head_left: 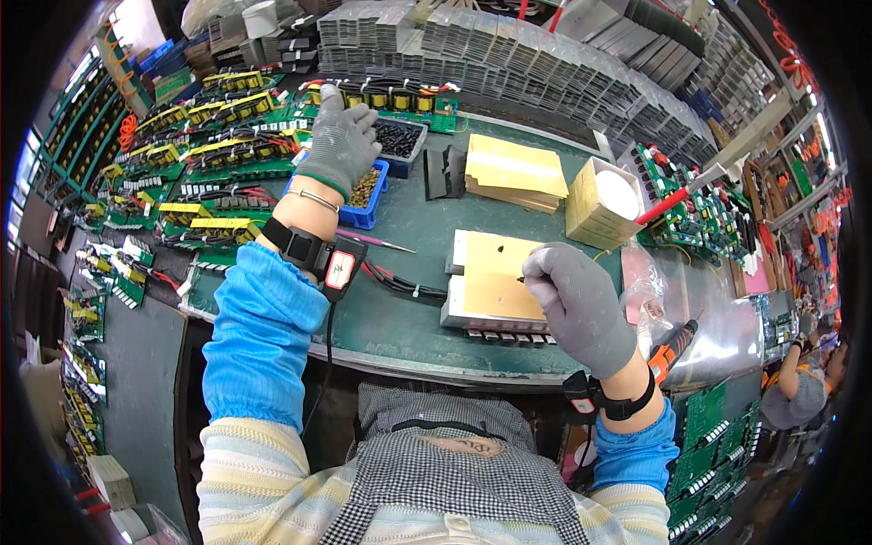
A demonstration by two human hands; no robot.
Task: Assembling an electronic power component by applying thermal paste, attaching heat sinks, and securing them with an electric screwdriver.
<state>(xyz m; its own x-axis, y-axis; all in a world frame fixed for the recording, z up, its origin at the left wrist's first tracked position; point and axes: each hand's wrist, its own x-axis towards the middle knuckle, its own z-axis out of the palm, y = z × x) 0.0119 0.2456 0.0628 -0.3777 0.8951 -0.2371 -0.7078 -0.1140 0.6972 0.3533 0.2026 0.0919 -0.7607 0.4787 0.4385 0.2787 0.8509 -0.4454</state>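
My left hand (342, 143), in a grey glove, reaches out over a small blue bin (364, 198) of small brass-coloured parts; its fingers hang over the bin and whether they hold anything cannot be seen. My right hand (576, 298), also gloved, is closed, pinching a small dark screw against the yellow sheet (489, 272) that covers a metal heat-sink block (480, 316) in front of me. A black wrist strap with a cord sits on each forearm.
A second bin (402, 141) of dark parts, a black bracket (444, 173), a stack of yellow sheets (513, 170) and an open box (601, 202) lie behind. Green circuit boards (213, 154) fill the left side. Stacked heat sinks (545, 64) line the back. An orange-black power screwdriver (670, 347) lies right.
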